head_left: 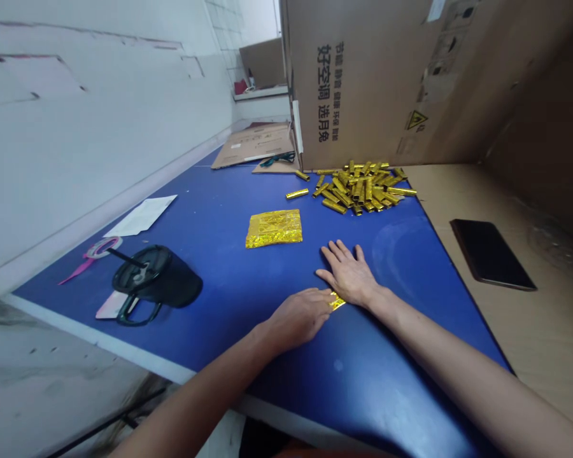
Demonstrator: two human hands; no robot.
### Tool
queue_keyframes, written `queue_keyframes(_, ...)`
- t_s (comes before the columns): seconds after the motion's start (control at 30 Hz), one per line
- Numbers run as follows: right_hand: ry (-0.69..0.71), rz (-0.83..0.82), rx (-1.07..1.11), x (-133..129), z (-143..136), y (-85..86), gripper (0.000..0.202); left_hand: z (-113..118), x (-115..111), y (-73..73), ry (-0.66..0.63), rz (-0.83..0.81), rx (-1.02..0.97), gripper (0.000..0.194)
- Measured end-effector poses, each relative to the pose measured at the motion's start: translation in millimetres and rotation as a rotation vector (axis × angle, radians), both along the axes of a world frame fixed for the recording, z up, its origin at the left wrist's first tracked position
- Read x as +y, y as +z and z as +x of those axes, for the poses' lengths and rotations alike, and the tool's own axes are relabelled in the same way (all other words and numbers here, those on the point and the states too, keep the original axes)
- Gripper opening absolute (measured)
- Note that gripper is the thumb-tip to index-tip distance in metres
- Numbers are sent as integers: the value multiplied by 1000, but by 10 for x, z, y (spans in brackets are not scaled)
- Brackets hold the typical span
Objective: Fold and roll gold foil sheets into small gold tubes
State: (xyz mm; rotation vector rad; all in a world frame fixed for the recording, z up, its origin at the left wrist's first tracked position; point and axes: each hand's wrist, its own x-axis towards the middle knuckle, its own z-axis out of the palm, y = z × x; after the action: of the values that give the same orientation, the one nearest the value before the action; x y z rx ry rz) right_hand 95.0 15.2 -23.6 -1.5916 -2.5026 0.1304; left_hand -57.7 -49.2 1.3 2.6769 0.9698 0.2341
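Both hands, left hand (300, 316) and right hand (351, 275), lie flat with fingers spread, gripping nothing, pressing a gold foil piece (336, 301) (thin, light, crinkly, best pinched at its edge) on the blue table (229, 280).

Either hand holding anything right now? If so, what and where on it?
Nothing is gripped. Both the left hand and the right hand lie flat on the blue table, pressing a small gold foil piece between them; only its edge shows.

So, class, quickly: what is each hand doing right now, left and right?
Left hand: fingers bent, pressing down on a small gold foil piece on the blue table.
Right hand: open and flat, resting on the same foil piece.
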Motion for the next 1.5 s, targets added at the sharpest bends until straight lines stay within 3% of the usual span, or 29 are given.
queue_keyframes(0.27, -188, -5, -37, -40, 65, -31, 55, -64, 152, -102, 36, 126, 100, 29)
queue_keyframes(0.4, -249, -3, -31, -59, 47, -22, 52, 134, -15, -125, 198, 206, 169, 35)
queue_keyframes(0.5, -242, -19, -23, -56, 52, -26, 51, 342, -209, -168, 293, 189, 171, 83)
queue_keyframes(0.57, -245, -14, -18, -52, 59, -38, 51, 420, -293, -200, 319, 161, 186, 96)
queue_keyframes(0.93, -236, 6, -16, -65, 55, -27, 50, 76, -333, -148, 320, 95, 235, 83)
queue_keyframes(1.13, -238, 15, -11, -84, 90, -32, 49, -30, -162, -114, 271, 94, 247, 79)
queue_keyframes(1.23, -151, 39, 25, -124, 128, -19, 44, -129, -10, -78, 178, 66, 251, 74)
queue_keyframes(1.37, 138, 21, 101, -224, 141, 47, 36, -241, 162, -43, 100, 19, 218, 71)
queue_keyframes(1.5, 220, 8, 146, -342, 136, 146, 33, -287, 242, -56, 65, -3, 162, 72)
